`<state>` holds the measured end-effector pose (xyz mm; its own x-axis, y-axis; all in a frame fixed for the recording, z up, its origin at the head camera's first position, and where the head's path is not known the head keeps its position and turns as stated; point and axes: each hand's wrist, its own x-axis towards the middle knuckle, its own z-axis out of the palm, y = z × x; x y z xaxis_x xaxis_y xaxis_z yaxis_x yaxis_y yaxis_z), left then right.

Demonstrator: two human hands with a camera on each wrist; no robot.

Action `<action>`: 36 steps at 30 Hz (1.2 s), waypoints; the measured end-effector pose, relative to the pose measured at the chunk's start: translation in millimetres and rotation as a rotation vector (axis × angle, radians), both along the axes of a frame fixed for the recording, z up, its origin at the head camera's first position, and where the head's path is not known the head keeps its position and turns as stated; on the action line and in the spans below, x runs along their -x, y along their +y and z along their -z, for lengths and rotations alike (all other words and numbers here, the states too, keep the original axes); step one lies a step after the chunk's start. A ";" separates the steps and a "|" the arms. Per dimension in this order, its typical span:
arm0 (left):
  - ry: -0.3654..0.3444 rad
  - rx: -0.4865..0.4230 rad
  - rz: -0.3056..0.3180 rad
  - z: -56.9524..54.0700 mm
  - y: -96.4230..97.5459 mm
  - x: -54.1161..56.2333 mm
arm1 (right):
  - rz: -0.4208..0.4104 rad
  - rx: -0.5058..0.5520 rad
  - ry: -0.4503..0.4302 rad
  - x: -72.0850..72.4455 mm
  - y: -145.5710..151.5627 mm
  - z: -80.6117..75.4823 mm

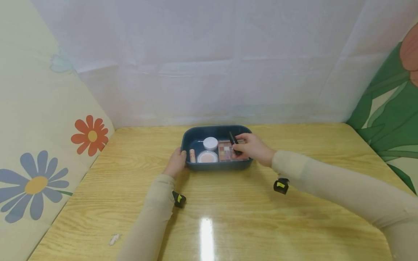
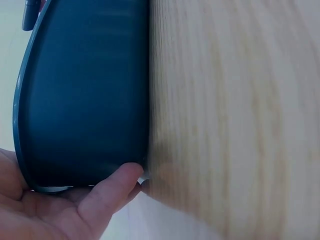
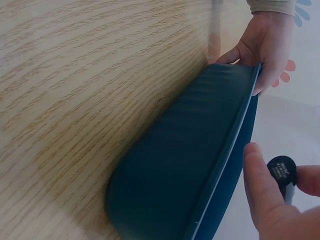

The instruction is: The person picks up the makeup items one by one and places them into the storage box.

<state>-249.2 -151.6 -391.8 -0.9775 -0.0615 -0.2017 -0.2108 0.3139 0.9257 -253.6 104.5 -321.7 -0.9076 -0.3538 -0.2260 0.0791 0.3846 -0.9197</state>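
Note:
A dark blue bin (image 1: 217,166) stands on the table with makeup items inside. My left hand (image 1: 176,163) grips its left end, the fingers at the wall and rim, as the left wrist view shows. Over the bin's right side my right hand (image 1: 256,148) pinches a black cosmetic tube (image 1: 233,139) between thumb and fingers; its round end with small print (image 3: 281,169) faces the right wrist camera. Below the tube lies an eyeshadow palette (image 1: 224,155), partly covered by the hand. Left of that are a white round jar (image 1: 210,142), a round powder compact (image 1: 207,157) and a small pink tube (image 1: 192,156).
The wood-grain table (image 1: 228,214) runs around the bin. A white cloth backdrop (image 1: 215,72) hangs behind it, with flower-patterned panels (image 1: 19,119) at both sides. A small white mark (image 1: 114,239) is on the table at front left.

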 end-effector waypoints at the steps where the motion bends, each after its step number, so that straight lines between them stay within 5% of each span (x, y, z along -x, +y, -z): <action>1: -0.002 -0.001 0.001 -0.1 0.1 -0.1 | -0.007 0.000 -0.003 0.7 -0.8 -0.3; 16: -0.026 -0.010 0.003 -1.2 1.2 1.7 | -0.014 -0.042 -0.010 6.5 -19.2 -4.1; 22: -0.024 -0.015 0.001 -1.0 1.1 0.1 | -0.011 -0.133 -0.029 9.3 -25.5 -6.3; 28: -0.019 -0.008 -0.004 1.7 0.4 1.8 | -0.091 -0.233 0.008 15.7 -29.7 -7.6; 36: -0.002 0.010 -0.007 2.0 0.9 1.8 | -0.128 -0.222 -0.008 18.0 -33.8 -16.1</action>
<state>-251.0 -150.7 -393.8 -0.9767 -0.0705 -0.2027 -0.2146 0.3218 0.9222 -271.6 70.6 -305.5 -0.8568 -0.4063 -0.3176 0.0236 0.5843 -0.8112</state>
